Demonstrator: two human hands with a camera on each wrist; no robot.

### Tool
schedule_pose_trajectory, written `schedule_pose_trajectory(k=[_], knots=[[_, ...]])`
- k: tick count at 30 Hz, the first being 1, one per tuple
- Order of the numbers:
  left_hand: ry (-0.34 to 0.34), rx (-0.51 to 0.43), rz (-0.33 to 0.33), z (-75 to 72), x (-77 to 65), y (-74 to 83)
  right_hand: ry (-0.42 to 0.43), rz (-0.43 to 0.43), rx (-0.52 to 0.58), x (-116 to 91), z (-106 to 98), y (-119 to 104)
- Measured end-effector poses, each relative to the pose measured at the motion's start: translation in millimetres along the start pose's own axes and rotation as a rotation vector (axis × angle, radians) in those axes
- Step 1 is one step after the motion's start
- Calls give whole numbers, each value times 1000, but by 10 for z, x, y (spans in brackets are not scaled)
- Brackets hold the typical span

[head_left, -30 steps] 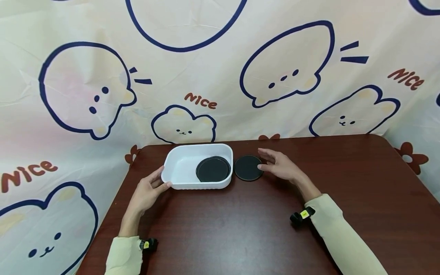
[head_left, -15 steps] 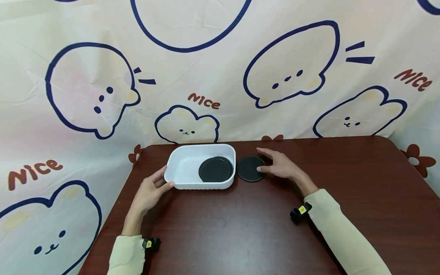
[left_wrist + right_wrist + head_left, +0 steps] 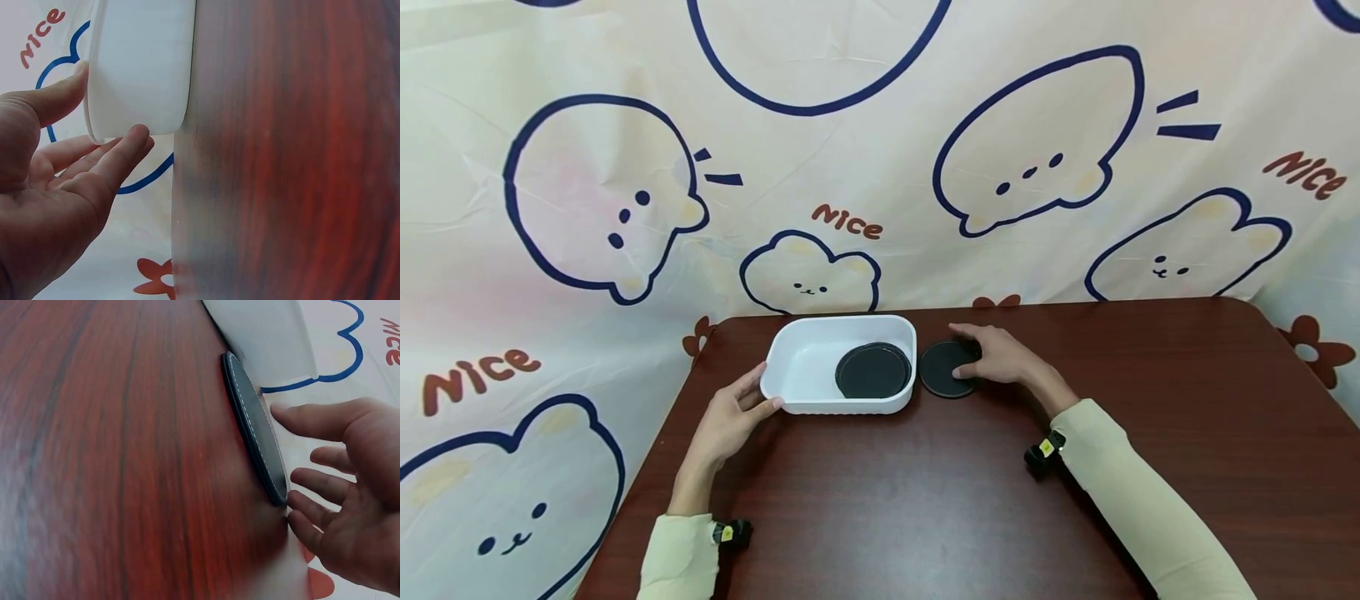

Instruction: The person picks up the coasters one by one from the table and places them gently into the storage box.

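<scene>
My left hand (image 3: pixel 724 427) holds the near-left corner of a white plastic box (image 3: pixel 801 362), thumb on one side and fingers at its end. Inside the box, at its right, lie black round coasters (image 3: pixel 872 371), at least two stacked. Just right of the box, another black coaster (image 3: pixel 942 371) rests flat on the table; white stitching runs round its edge in the right wrist view. Over that coaster's right part hovers my right hand (image 3: pixel 1003 358), thumb and fingers spread apart. The fingers come close to the coaster's rim; whether they touch it I cannot tell.
Everything stands on a dark reddish-brown wooden table (image 3: pixel 880 500). Behind it and at the sides hangs a pale cloth (image 3: pixel 910 267) with cartoon animals. The box sits near the table's back edge. A small black camera (image 3: pixel 1041 454) is strapped to each wrist.
My right hand has shifted left and farther over the loose coaster. The left hand keeps its hold on the box. The whole view has drifted slightly.
</scene>
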State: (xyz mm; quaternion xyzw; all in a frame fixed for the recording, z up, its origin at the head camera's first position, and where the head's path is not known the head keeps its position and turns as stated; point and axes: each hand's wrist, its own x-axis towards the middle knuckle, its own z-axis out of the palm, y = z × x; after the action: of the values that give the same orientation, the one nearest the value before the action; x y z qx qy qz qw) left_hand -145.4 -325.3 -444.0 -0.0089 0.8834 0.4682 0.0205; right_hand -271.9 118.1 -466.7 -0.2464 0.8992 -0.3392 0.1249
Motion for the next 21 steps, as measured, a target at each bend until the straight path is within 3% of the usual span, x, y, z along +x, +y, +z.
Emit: schedule_pose_trajectory(k=[7,14,21], knots=[[6,6,-10,5,-13,27,7,6,-24,3,54,-72],[8,2,-2,3,-15,46,129,79,73,-43,105,-33],[4,-1,-4,4,-21,47,221,177,75,-145,107,-3]])
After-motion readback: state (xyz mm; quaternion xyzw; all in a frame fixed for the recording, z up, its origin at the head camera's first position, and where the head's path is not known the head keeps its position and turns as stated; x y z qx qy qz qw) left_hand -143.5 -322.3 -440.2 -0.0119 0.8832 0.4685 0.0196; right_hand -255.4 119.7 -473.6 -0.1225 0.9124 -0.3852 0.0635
